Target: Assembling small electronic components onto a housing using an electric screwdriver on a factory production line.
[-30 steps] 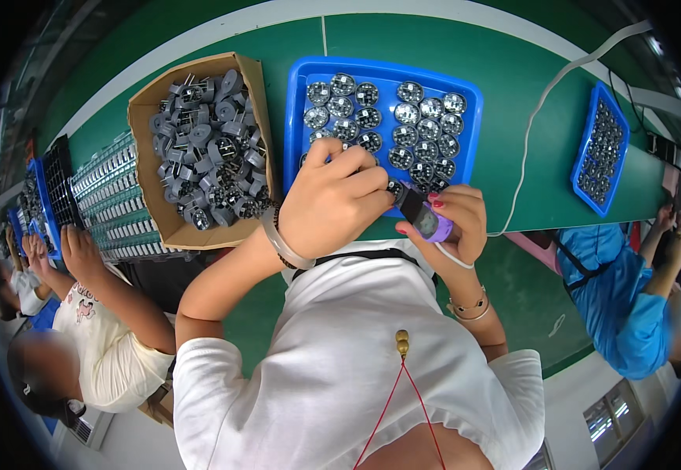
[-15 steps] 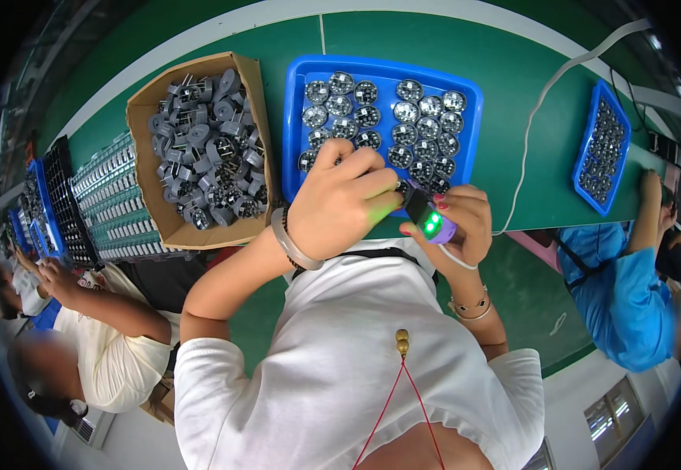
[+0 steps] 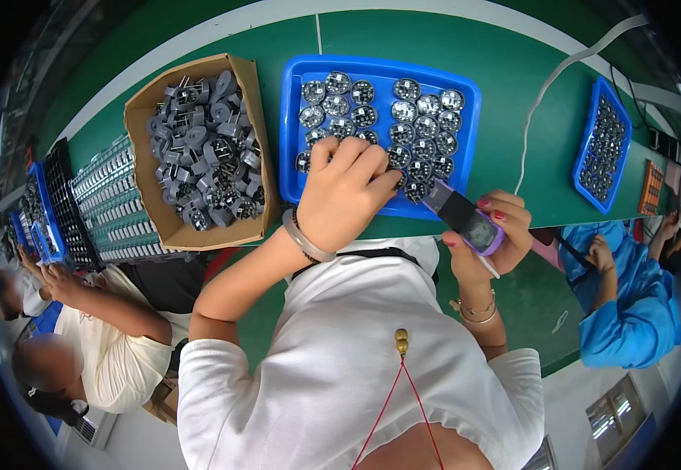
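Observation:
My left hand reaches over the near edge of a blue tray. Its fingers are bent and closed at the round parts; what they hold, if anything, is hidden beneath them. In the tray sit two groups of small round clear-domed circuit modules. To the right of the tray's near corner, my right hand grips a purple and black handheld device, tilted with its narrow end toward the modules. A white cord hangs at the device's lower end. The device's green lights are off.
An open cardboard box full of grey round parts with pins stands left of the tray. Beyond it lie green racks. A white cable crosses the green table, and another blue tray sits far right. Co-workers sit on both sides.
My right hand has drawn the device rightward, away from my left hand, and its green lights have gone out. My left hand has shifted slightly toward the tray.

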The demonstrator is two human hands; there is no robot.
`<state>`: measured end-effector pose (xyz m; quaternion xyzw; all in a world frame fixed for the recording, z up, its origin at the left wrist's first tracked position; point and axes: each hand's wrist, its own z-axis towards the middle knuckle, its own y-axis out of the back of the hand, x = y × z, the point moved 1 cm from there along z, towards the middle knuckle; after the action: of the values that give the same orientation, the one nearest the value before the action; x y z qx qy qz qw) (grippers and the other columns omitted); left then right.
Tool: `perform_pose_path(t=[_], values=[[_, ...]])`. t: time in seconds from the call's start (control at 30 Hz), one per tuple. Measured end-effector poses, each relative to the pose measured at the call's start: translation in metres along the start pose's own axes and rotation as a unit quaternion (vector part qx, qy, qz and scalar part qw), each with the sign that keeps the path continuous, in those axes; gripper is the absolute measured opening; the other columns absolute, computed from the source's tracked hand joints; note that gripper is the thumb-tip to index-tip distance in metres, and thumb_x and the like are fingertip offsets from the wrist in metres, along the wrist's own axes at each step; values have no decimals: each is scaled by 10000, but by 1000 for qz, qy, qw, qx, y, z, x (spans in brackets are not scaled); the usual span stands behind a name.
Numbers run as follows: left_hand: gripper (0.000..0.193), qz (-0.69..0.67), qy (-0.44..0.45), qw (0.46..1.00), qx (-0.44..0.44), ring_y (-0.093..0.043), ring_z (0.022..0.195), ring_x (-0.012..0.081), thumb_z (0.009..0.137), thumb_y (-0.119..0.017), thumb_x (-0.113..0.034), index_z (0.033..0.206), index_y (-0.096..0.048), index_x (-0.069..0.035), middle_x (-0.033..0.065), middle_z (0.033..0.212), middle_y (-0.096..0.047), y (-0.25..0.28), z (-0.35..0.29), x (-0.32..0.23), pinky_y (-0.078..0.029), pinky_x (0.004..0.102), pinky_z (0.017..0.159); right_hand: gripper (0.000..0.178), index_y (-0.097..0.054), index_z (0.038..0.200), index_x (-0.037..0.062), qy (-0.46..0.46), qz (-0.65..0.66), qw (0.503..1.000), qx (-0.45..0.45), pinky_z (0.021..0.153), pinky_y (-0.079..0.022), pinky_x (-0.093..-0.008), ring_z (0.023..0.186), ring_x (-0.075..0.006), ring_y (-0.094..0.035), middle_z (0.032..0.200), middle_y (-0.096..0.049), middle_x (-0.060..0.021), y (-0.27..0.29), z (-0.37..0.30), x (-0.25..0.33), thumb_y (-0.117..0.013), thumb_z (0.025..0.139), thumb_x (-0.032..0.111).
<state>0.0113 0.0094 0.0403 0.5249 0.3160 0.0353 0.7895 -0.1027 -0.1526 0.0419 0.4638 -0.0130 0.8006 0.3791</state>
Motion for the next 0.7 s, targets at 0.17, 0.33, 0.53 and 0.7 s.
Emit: perform_pose_path(t=[0.17,0.33,0.53,0.7], values=[[331,-31,78,996,35,-500,931,214,626,-751,-177,930,-628,-131,14,912,-521,30,-12,4,-332,374,827,617,-451,1079,82,-11,5,999,47,703,-456,-334,805,-231,-542,931,-526,-94,-5,-5,0,-839,666,326],[197,7,83,995,60,-504,943,208,618,-725,-138,792,-637,-117,2,888,-538,36,-22,6,-347,349,809,592,-469,1057,77,-8,14,997,82,693,-457,-332,808,-234,-546,931,-522,-89,-9,-3,3,-850,654,285],[99,13,-3,999,37,-527,929,179,660,-639,-157,746,-628,-109,-18,842,-552,32,-20,10,-357,340,803,578,-501,1037,70,3,11,992,128,683,-458,-331,806,-243,-551,939,-544,-94,-16,3,6,-869,618,220],[136,-31,-55,998,13,-530,927,180,654,-650,-170,773,-626,-109,-8,872,-557,39,-15,-1,-356,343,805,565,-529,1006,68,7,20,987,160,674,-458,-326,803,-247,-552,930,-572,-97,-22,3,7,-881,587,205]])
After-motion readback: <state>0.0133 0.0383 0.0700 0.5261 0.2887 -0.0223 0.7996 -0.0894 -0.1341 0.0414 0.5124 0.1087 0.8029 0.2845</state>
